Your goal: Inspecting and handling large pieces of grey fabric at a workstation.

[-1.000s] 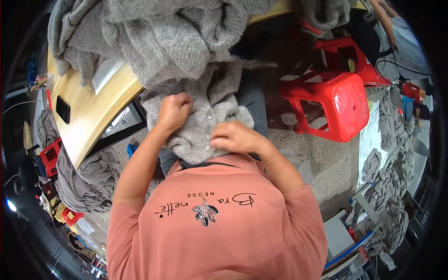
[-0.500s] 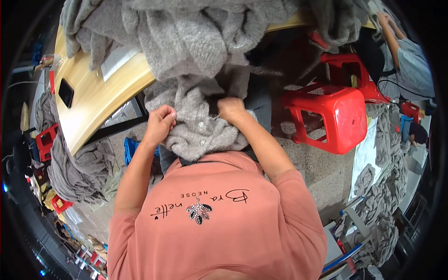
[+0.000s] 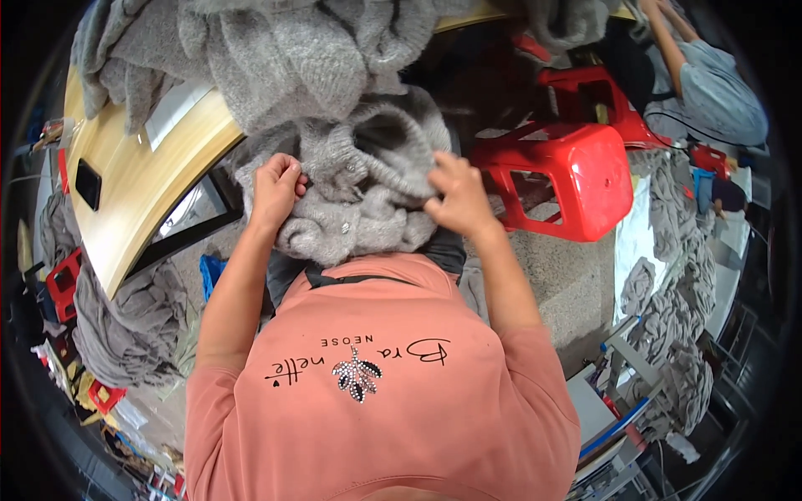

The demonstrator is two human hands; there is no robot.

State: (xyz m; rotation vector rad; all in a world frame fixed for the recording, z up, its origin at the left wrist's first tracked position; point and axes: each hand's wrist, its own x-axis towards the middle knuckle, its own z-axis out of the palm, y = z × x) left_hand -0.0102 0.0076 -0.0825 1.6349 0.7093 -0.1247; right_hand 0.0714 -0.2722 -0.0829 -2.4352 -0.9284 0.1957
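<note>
A fuzzy grey knit garment [image 3: 368, 225] lies bunched across my lap, with small pale, shiny ornaments on its front. My left hand [image 3: 278, 190] is closed in a pinch on the knit at its left side. Beside the garment's right edge is my right hand [image 3: 461, 196], with thumb and fingers apart and curved toward the fabric. I make out nothing between them; the fingertips are slightly blurred. Above the hands, a larger heap of the same grey knitwear [image 3: 284, 67] hangs over the edge of the wooden table [image 3: 109, 234].
A black phone [image 3: 88, 184] and white paper [image 3: 177, 113] lie on the table. Red plastic stools [image 3: 597, 179] stand at the right. Another person's sleeve [image 3: 718, 96] shows at the upper right. Grey knit piles [image 3: 125, 321] lie at left and along the right side [image 3: 672, 334].
My right hand has moved right, off the middle of the garment, and its fingers have spread. The garment's upper part now gapes wider. My left hand stays pinched; the whole view has shifted slightly.
</note>
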